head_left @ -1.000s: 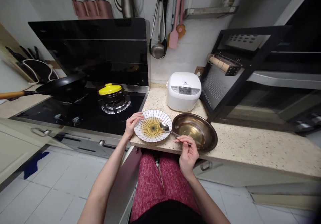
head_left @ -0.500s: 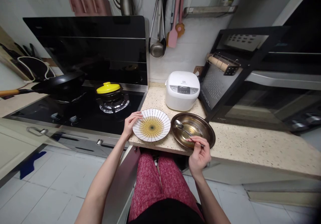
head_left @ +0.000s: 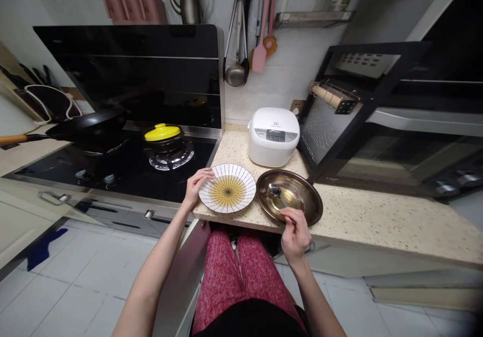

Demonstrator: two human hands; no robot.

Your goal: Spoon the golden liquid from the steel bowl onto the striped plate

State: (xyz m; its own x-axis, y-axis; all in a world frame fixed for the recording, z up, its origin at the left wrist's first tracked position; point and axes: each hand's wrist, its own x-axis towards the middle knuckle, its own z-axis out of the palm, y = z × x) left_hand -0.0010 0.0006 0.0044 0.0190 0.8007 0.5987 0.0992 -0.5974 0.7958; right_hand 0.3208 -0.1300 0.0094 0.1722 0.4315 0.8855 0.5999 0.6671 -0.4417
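The speckled bench [head_left: 377, 221] carries a plate [head_left: 247, 191], a basin [head_left: 314, 203] and a cooker [head_left: 273, 146]; a rack [head_left: 320, 131] seems to stand there too.

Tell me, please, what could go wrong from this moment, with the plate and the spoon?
The striped plate lies close to the front edge of the countertop, so a pull toward the body might tip it off. The metal bowl also sits at that edge; the spoon in the right grip could tilt it if pressed hard on the near side. The plate's and bowl's rims are very close, so a sideways nudge might knock them together.
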